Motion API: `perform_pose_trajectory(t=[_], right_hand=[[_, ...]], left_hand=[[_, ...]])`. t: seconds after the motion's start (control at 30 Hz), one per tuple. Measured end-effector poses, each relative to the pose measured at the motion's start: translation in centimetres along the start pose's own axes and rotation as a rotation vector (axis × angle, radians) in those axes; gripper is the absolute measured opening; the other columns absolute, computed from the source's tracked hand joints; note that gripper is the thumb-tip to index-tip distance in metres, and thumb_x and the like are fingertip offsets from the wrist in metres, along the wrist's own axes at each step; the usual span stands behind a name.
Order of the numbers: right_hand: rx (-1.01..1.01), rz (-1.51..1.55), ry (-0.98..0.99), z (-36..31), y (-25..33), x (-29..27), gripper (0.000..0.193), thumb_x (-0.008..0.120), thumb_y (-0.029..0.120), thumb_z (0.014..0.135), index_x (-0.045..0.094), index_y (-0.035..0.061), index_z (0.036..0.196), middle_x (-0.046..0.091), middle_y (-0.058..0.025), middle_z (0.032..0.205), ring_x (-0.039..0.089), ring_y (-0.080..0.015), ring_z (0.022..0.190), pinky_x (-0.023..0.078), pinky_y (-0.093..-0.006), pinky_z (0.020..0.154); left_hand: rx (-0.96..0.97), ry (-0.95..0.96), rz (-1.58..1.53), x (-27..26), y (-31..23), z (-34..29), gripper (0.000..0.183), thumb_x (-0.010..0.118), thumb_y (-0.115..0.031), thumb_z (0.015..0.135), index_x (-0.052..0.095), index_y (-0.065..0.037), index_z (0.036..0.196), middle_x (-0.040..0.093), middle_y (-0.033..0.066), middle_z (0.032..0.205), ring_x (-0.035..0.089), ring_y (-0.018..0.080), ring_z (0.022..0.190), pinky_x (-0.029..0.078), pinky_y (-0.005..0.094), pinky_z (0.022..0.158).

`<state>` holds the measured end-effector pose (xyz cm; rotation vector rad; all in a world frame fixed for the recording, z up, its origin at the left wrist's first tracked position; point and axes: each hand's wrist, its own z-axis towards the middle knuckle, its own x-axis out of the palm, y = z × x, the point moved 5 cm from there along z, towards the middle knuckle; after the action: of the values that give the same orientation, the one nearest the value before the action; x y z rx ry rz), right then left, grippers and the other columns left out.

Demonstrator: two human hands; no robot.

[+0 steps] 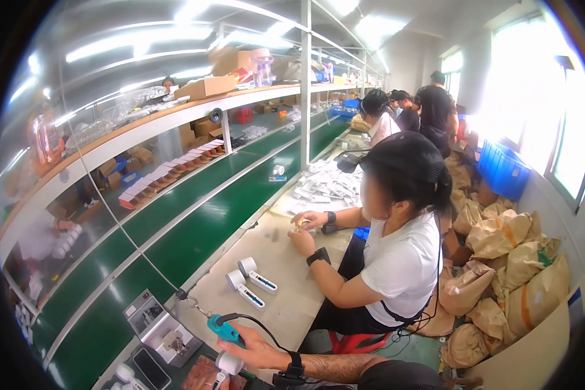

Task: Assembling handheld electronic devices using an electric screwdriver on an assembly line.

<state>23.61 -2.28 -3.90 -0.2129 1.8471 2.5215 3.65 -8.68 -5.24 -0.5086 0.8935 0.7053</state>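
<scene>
My right hand [257,351] comes in from the lower edge with a black strap at the wrist. It is closed round a teal powered screwdriver [225,329], which hangs from a coiled hook and a long cable and has a black cord on top. Just below the hand is a white round-headed device [229,364] with a handle; the hand partly covers it. A reddish-brown piece [195,375] lies beside it, its kind unclear. Two more white devices, a nearer one [246,290] and a farther one [257,275], rest on the table. My left hand does not show.
At lower left stand a small metal machine [170,335] and a dark phone-like slab [151,368]. A green conveyor [195,237] runs along the left. A co-worker [396,253] sits close by, handling a small part. White parts [325,185] lie heaped beyond; sacks [494,286] fill the right.
</scene>
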Motion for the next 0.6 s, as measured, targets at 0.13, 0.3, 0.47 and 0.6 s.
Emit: perform_pose_trajectory(t=[0.13, 0.3, 0.47, 0.6], right_hand=[[0.006, -0.012, 0.001, 0.6, 0.5, 0.0, 0.024, 0.061, 0.026, 0.099, 0.057, 0.0038, 0.108, 0.060, -0.0070, 0.095, 0.057, -0.0163, 0.087, 0.047, -0.0318, 0.081], [0.002, -0.009, -0.027, 1.0, 0.3, 0.2, 0.027, 0.062, 0.027, 0.099, 0.057, 0.0033, 0.110, 0.060, -0.0080, 0.095, 0.057, -0.0176, 0.085, 0.047, -0.0326, 0.079], [-0.034, -0.084, -0.051, 1.0, -1.5, 0.1, 0.047, 0.062, 0.042, 0.097, 0.054, 0.0009, 0.118, 0.054, -0.0142, 0.079, 0.054, -0.0267, 0.074, 0.044, -0.0384, 0.069], [0.016, -0.079, -0.063, 0.8, 0.2, -0.4, 0.047, 0.062, 0.041, 0.096, 0.053, 0.0006, 0.118, 0.055, -0.0156, 0.080, 0.055, -0.0273, 0.074, 0.044, -0.0391, 0.070]], left_hand=[[-0.174, -0.058, -0.198, -0.3, 0.5, 0.9, 0.027, 0.068, -0.020, 0.090, 0.070, -0.009, 0.115, 0.069, 0.0157, 0.111, 0.062, 0.0384, 0.112, 0.048, 0.0494, 0.096], [-0.063, 0.024, -0.057, 1.6, 1.5, -0.6, 0.025, 0.064, -0.018, 0.092, 0.071, -0.013, 0.116, 0.069, 0.0096, 0.111, 0.063, 0.0364, 0.107, 0.051, 0.0489, 0.092], [-0.028, 0.028, 0.005, 1.3, 0.9, -0.9, 0.031, 0.063, -0.017, 0.089, 0.069, -0.017, 0.120, 0.067, 0.0054, 0.118, 0.063, 0.0335, 0.109, 0.051, 0.0497, 0.091], [-0.017, 0.064, 0.026, 0.8, 0.6, -0.4, 0.033, 0.064, -0.018, 0.088, 0.068, -0.018, 0.121, 0.066, 0.0054, 0.121, 0.062, 0.0340, 0.115, 0.050, 0.0504, 0.094]])
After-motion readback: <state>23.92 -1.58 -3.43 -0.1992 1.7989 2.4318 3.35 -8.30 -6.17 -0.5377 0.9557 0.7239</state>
